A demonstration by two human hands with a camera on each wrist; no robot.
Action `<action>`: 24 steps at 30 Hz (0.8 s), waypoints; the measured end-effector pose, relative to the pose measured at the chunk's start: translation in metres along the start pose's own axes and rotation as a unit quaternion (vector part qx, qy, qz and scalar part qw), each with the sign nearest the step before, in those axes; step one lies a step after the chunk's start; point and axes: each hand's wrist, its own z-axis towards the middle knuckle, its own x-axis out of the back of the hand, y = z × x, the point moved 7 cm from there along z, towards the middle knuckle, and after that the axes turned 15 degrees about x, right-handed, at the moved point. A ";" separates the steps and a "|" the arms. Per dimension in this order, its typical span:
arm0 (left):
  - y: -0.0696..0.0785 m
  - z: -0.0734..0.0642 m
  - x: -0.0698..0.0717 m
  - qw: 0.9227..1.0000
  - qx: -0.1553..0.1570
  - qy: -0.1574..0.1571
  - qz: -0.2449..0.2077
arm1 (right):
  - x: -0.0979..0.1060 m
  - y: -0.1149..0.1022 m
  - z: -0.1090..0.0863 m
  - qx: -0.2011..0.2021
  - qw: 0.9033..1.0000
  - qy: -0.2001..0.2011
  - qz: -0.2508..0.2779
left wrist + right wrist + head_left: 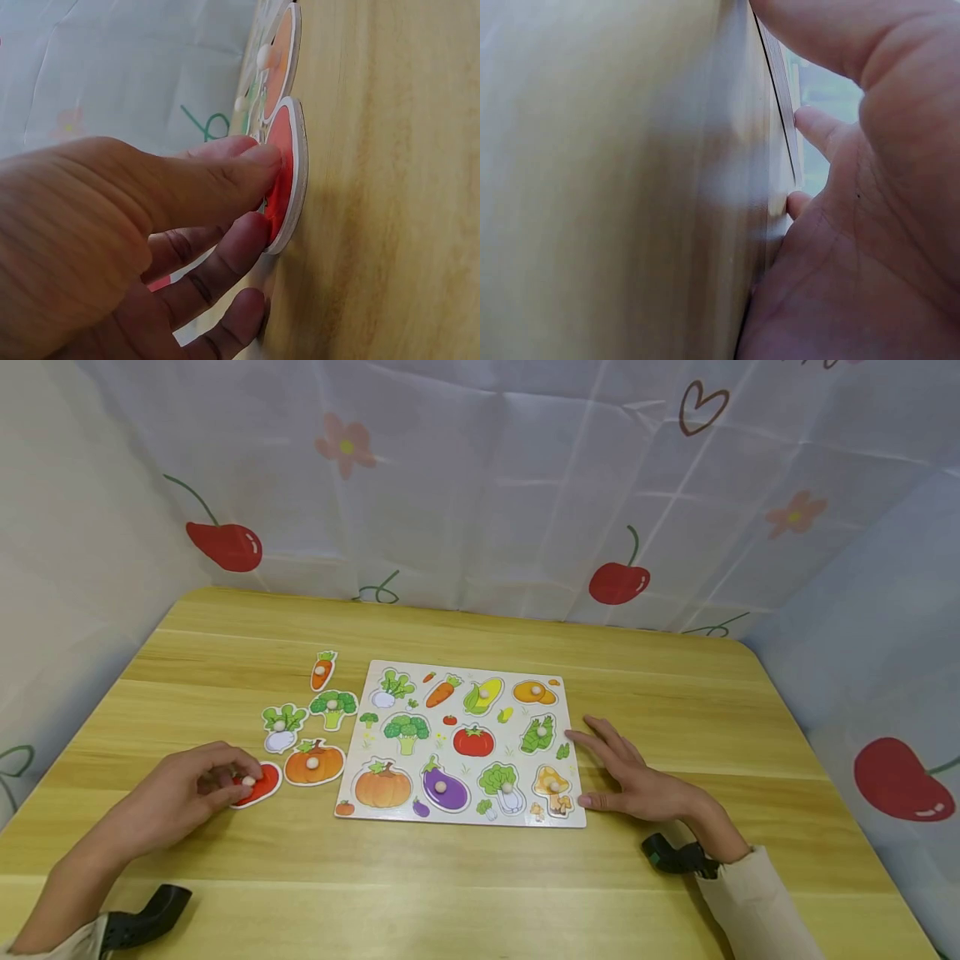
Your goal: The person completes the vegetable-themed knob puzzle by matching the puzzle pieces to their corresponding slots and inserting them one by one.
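Pinching the likely light, stiff red piece left of the board, apparently by its ideal knob, is the left hand; the right hand is splayed.

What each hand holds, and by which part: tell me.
The left hand pinches the red piece by its knob; the right hand holds nothing, only touching the board's edge.
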 end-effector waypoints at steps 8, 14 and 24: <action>-0.001 -0.001 0.000 1.000 -0.006 0.011 0.000 | 0.000 0.000 0.001 -0.001 1.000 -0.001 0.003; 0.001 -0.001 0.000 1.000 -0.011 0.018 0.006 | 0.000 0.000 0.001 -0.002 1.000 0.001 0.002; 0.003 -0.001 0.002 0.999 -0.020 0.031 0.018 | 0.000 0.001 0.000 -0.002 1.000 0.001 0.004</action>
